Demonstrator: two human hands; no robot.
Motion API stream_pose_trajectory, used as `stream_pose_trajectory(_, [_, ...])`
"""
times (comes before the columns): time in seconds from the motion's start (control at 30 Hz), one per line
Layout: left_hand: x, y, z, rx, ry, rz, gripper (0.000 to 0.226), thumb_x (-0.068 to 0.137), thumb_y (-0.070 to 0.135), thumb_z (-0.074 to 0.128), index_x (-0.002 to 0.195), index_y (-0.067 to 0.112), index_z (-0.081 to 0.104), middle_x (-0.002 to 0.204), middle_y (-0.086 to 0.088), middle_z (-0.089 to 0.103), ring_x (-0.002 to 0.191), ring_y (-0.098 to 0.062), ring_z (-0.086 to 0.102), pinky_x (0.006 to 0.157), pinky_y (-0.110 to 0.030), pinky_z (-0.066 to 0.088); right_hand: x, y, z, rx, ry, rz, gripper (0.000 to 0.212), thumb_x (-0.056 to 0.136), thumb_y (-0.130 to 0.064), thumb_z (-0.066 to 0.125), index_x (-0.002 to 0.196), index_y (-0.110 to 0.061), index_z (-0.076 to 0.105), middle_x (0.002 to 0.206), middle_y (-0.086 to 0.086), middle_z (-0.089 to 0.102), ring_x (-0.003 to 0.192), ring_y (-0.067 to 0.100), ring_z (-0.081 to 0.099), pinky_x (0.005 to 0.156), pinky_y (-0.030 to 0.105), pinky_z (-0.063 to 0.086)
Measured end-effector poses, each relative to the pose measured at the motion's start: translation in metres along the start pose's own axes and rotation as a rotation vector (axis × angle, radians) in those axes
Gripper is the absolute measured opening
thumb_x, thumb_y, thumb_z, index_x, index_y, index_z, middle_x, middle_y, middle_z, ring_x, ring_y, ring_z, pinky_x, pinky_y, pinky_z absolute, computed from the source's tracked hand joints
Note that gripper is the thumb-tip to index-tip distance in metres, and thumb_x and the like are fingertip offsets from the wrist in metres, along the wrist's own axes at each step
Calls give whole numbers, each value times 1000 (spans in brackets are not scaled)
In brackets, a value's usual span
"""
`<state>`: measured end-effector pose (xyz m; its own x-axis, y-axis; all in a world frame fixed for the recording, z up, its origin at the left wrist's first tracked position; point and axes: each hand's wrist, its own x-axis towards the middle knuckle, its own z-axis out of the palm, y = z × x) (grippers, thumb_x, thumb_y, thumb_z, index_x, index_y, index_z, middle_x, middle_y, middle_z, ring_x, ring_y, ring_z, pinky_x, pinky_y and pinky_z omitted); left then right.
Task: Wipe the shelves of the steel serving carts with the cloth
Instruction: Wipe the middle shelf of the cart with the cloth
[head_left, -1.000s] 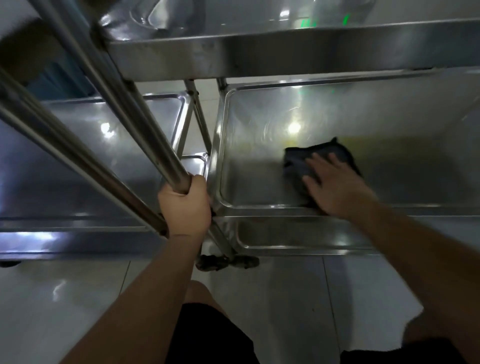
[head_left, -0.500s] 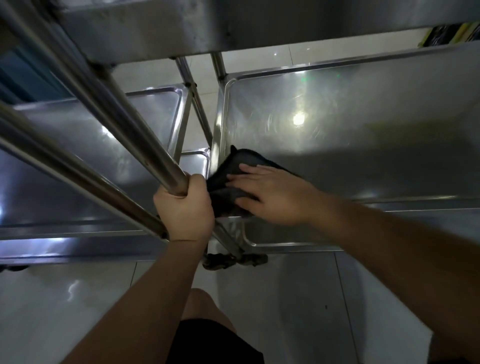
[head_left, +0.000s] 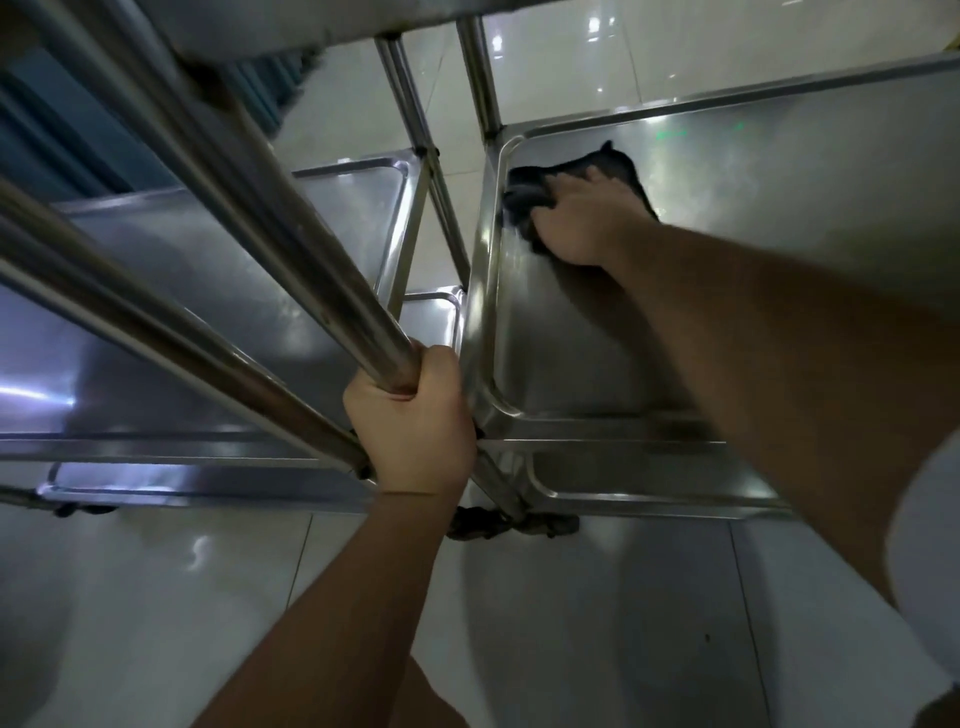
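A dark cloth lies in the far left corner of the middle steel shelf of the right cart. My right hand lies flat on the cloth and presses it against the shelf. The cloth's left part is bunched against the raised rim. My left hand grips the cart's upright steel post at the shelf's near left corner.
A second steel cart stands close on the left, its shelves level with this one. A lower shelf sticks out below. A caster wheel sits on the glossy tiled floor. The upper shelf overhangs at the top.
My right hand has slid the cloth from the shelf's near left corner to its far left corner. My left hand keeps its grip on the post. The camera has tilted down.
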<state>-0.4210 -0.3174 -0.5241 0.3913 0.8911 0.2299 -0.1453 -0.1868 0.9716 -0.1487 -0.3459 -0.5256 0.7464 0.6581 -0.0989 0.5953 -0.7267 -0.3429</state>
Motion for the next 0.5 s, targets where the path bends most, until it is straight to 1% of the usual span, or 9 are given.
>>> stream_pose_trajectory(0.03, [0, 0, 0, -7, -2, 12, 39, 72, 20, 59, 60, -5, 32, 55, -28, 29, 48, -28, 35, 48, -33, 32, 3, -14, 4, 11, -5, -34, 69, 100, -54, 26, 163, -27, 23, 170, 7, 22, 156, 33, 16, 125, 49, 14])
stream_pose_trajectory(0.13, [-1, 1, 0, -3, -1, 22, 38, 73, 21, 59, 59, -1, 32, 55, -27, 29, 48, -28, 35, 49, -34, 33, 0, -40, 16, -28, -54, -177, 70, 101, -63, 22, 164, -34, 15, 172, 1, 17, 158, 30, 9, 126, 48, 8])
stream_pose_trajectory(0.23, [0, 1, 0, 17, 8, -3, 37, 71, 25, 59, 59, 1, 32, 55, -26, 30, 51, -28, 36, 51, -37, 35, -24, -45, 25, -73, -37, -240, 67, 102, -64, 22, 163, -37, 22, 171, 2, 18, 158, 33, 11, 126, 49, 10])
stream_pose_trajectory(0.3, [0, 3, 0, 12, 2, -21, 32, 70, 26, 59, 56, 12, 34, 54, -17, 30, 52, -27, 35, 51, -38, 34, -52, -45, 28, -83, -41, -313, 61, 104, -60, 26, 161, -38, 27, 171, 2, 19, 157, 35, 13, 126, 50, 13])
stream_pose_trajectory(0.33, [0, 3, 0, 4, -3, -28, 30, 70, 26, 59, 54, 18, 35, 54, -12, 31, 51, -26, 36, 51, -37, 34, -68, -45, 29, -92, -51, -365, 58, 105, -58, 28, 160, -39, 30, 171, 0, 20, 157, 34, 15, 126, 50, 14])
stream_pose_trajectory(0.37, [0, 3, -1, 2, -8, -33, 30, 70, 26, 60, 54, 19, 36, 53, -9, 33, 51, -24, 37, 51, -35, 34, -87, -43, 31, -94, -65, -430, 54, 106, -57, 30, 158, -42, 32, 170, -3, 22, 156, 32, 17, 126, 49, 16])
stream_pose_trajectory(0.43, [0, 2, -3, -3, -16, -31, 31, 71, 26, 60, 55, 15, 36, 54, -8, 35, 51, -23, 39, 51, -34, 35, -127, -39, 34, -62, -126, -600, 50, 104, -59, 30, 152, -47, 39, 167, -11, 28, 154, 27, 23, 125, 44, 19])
stream_pose_trajectory(0.47, [0, 2, -3, -5, -23, -29, 30, 71, 26, 60, 55, 16, 37, 54, -8, 36, 51, -23, 40, 51, -34, 35, -146, -35, 36, -26, -179, -654, 52, 102, -61, 27, 150, -48, 41, 166, -15, 30, 155, 22, 21, 125, 40, 18])
stream_pose_trajectory(0.5, [0, 2, -3, -5, -30, -29, 28, 71, 26, 60, 54, 21, 40, 53, -6, 36, 51, -23, 40, 52, -34, 36, -159, -31, 37, 14, -229, -665, 56, 99, -65, 23, 150, -49, 39, 165, -19, 29, 156, 16, 17, 125, 34, 13])
